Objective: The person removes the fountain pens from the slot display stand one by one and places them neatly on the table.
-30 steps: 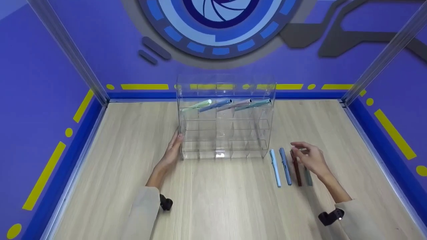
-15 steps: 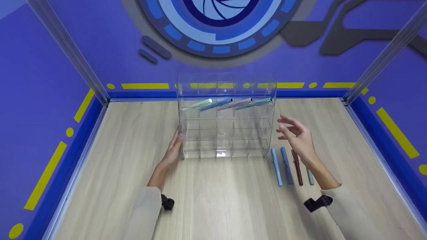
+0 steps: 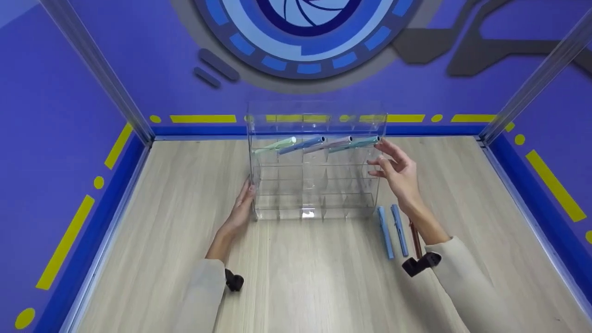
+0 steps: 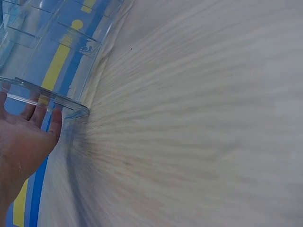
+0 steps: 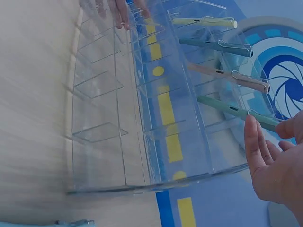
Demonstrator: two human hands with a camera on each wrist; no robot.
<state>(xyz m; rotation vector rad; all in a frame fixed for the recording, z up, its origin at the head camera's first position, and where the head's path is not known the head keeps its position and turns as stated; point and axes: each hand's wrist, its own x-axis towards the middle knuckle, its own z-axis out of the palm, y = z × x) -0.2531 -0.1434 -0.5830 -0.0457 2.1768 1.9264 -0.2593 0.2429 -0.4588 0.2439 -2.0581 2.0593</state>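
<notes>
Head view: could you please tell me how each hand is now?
Left hand: open, touching the clear rack.
Right hand: open, near the teal pen.

Text: none legible | labels, brands: none | numbers, signs: none

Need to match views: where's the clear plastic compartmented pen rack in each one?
Head: the clear plastic compartmented pen rack stands near centre.
Left wrist: the rack is in the upper-left corner, cut off by the frame.
Right wrist: the rack spans the middle, top to lower centre.
Shared landmark: the yellow dash-and-dot stripe, seen through the rack in all three.
</notes>
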